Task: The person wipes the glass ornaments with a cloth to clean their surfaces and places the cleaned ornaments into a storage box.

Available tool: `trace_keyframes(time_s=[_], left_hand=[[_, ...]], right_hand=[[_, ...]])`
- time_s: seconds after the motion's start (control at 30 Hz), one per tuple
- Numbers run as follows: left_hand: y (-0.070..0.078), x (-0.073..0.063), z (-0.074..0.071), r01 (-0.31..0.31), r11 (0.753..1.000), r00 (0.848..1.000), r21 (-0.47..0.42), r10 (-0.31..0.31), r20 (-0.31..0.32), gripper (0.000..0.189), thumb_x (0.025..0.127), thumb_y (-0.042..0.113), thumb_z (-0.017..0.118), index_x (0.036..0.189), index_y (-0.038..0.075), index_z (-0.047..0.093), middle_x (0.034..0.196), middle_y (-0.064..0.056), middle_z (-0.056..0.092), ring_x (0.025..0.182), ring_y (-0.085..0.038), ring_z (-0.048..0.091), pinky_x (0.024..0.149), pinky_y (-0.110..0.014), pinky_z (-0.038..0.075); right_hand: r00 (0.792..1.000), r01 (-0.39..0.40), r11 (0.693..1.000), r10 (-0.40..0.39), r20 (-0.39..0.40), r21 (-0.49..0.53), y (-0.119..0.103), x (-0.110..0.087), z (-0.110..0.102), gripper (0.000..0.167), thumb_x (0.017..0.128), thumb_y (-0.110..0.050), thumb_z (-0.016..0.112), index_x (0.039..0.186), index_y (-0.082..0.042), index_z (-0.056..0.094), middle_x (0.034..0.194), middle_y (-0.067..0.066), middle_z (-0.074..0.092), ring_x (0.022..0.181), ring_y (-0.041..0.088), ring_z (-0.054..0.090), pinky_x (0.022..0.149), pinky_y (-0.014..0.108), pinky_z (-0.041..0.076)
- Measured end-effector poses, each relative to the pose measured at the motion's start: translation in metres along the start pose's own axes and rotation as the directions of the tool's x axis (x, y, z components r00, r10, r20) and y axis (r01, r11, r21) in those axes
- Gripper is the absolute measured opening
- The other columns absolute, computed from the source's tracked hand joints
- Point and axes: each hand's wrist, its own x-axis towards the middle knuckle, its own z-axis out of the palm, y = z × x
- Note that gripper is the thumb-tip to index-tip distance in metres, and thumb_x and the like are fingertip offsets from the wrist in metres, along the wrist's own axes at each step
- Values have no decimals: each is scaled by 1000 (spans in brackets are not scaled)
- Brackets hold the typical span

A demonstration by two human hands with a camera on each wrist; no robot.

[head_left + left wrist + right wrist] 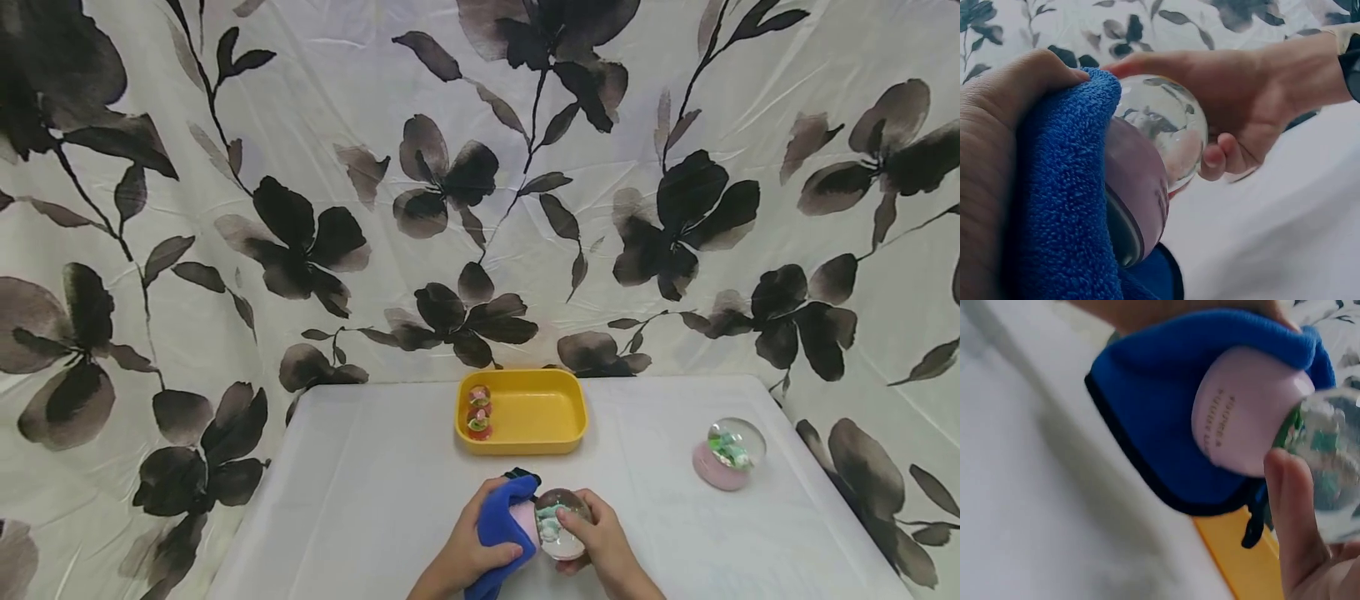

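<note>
A snow globe (pixel 562 525) with a pink base (pixel 1244 412) lies tilted sideways between my two hands, just above the white table. My right hand (pixel 607 542) grips its clear glass ball, thumb across the front. In my left hand (pixel 468 537) is a blue cloth (pixel 1066 162) with a dark edge, folded around the pink base. Gold lettering shows on the base in the right wrist view. The left wrist view shows the cloth between my left hand and the base, and part of the base's underside.
Behind my hands stands a yellow tray (pixel 536 446) with two small red-based globes (pixel 479 411) along its left side. A second pink-based snow globe (pixel 726 458) sits at the table's right. A flower-printed cloth (pixel 450 275) hangs behind the white table (pixel 360 483).
</note>
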Motion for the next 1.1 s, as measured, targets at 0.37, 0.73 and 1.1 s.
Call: trace_keyframes(time_s=[0.37, 0.73, 1.1], left_hand=[[-6, -1, 2, -17, 997, 998, -78, 12, -69, 64, 79, 23, 73, 137, 19, 44, 128, -8, 54, 112, -28, 53, 87, -41, 47], [-15, -5, 3, 26, 983, 998, -182, -37, -56, 65, 79, 25, 71, 138, 18, 44, 129, -11, 53, 112, -34, 52, 88, -43, 47], [-13, -5, 5, 0, 994, 987, -110, -18, -162, 65, 79, 21, 73, 137, 18, 44, 133, -10, 51, 116, -31, 51, 92, -49, 46]], right_hand=[[989, 60, 993, -46, 139, -103, -4, -4, -5, 67, 87, -18, 71, 142, -3, 36, 119, 16, 55, 91, 28, 63, 63, 43, 57], [975, 201, 959, -176, 134, -201, -1, -1, -11, 75, 68, -8, 87, 133, -12, 52, 127, 13, 56, 105, 29, 56, 79, 33, 54], [995, 84, 996, -86, -57, -43, 0, 2, 5, 49, 81, -17, 76, 118, 2, 51, 111, 13, 62, 94, 25, 62, 74, 37, 55]])
